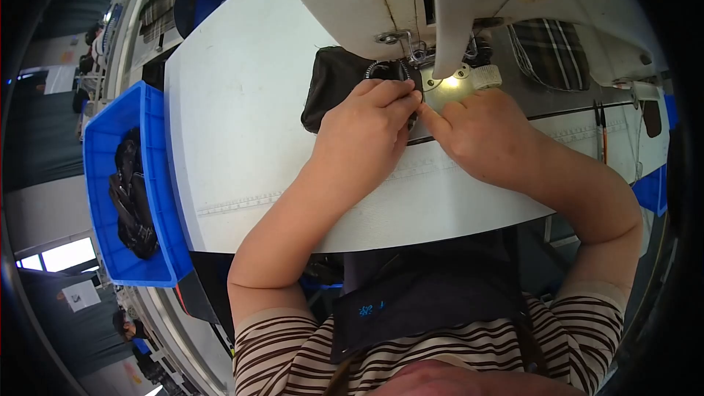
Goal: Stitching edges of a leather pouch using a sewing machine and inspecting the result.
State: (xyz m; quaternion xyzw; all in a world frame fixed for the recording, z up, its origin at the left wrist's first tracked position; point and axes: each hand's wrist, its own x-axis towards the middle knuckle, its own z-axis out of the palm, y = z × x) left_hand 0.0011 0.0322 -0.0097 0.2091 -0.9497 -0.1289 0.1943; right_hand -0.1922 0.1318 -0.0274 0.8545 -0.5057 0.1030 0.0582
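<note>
Cloth [325, 88]: under my left hand [367, 119], machine [352, 4] at 12 o'clock | left hand: pinching its 3 o'clock edge | my right hand [488, 133]: forefinger extended, others curled, hold unclear | judged risk: uneven pull could pucker cloth; fingers straying to 12 could be caught

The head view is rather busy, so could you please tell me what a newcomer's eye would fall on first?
Probably the big pale sewing machine at the top, with a bright glow beneath it. Just below, the left hand lies on dark fabric, with the right hand close beside it. At the left, a vivid blue bin holds dark material.
</note>
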